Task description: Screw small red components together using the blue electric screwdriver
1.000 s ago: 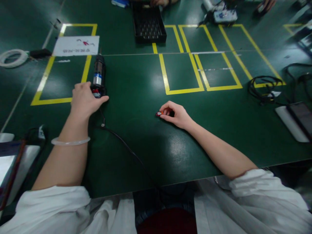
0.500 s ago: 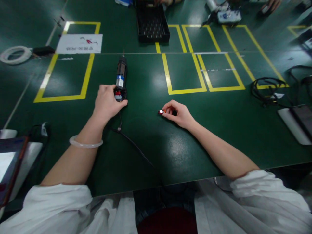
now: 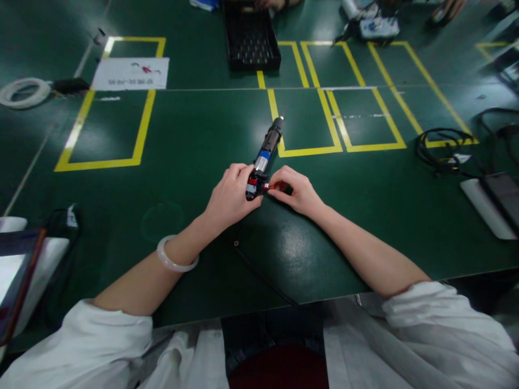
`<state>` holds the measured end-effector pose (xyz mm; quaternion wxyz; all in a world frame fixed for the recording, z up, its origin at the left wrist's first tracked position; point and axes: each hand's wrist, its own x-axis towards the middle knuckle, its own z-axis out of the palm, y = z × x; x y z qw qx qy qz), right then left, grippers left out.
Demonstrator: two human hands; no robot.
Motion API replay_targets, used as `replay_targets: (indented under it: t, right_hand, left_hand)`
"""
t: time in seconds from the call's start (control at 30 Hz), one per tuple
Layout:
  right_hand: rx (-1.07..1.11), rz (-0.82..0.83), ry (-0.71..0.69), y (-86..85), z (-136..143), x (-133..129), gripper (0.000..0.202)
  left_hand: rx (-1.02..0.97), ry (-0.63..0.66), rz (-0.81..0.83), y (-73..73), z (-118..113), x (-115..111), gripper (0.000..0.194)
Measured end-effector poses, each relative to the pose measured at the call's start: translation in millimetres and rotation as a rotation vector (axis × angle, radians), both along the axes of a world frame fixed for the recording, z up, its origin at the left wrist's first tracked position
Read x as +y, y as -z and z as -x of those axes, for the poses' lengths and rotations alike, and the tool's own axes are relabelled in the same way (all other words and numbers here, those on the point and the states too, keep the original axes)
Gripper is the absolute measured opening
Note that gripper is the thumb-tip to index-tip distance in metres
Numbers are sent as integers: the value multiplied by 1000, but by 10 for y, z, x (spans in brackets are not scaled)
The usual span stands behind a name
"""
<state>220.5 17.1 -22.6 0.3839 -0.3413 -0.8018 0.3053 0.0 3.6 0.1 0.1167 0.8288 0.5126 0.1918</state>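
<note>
My left hand is closed around the rear end of an electric screwdriver, black with a silver and blue band and a thin bit pointing up and to the right. My right hand pinches a small red and orange piece with a bright metallic end; its kind is too small to tell. That end is right at the rear of the screwdriver, and whether the two touch I cannot tell. Below my left hand, a black cord with a small round end runs to the table's front edge.
Yellow tape outlines mark the green table. A black tray stands at the back near another person's hand. On the left are a white tape roll and a tablet; coiled black cable lies right.
My left hand has brought the electric screwdriver right, tilting it, up to the small red and orange piece. The right hand has stayed almost in place. The cord's round end has shifted right and nearer.
</note>
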Motion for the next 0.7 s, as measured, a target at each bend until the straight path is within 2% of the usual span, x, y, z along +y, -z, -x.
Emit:
replay_targets:
  t: [0.2, 0.37, 0.7]
  right_hand:
    - [-79, -41, -27, 23, -12, -7, 4]
    - [-91, -71, -41, 28, -29, -8, 10]
    - [-62, -15, 14, 31, 3, 2, 2]
  left_hand:
    - [-13, 42, 22, -34, -72, -60, 59]
    - [-16, 35, 51, -53, -70, -64, 61]
    - [18, 31, -36, -2, -83, -37, 60]
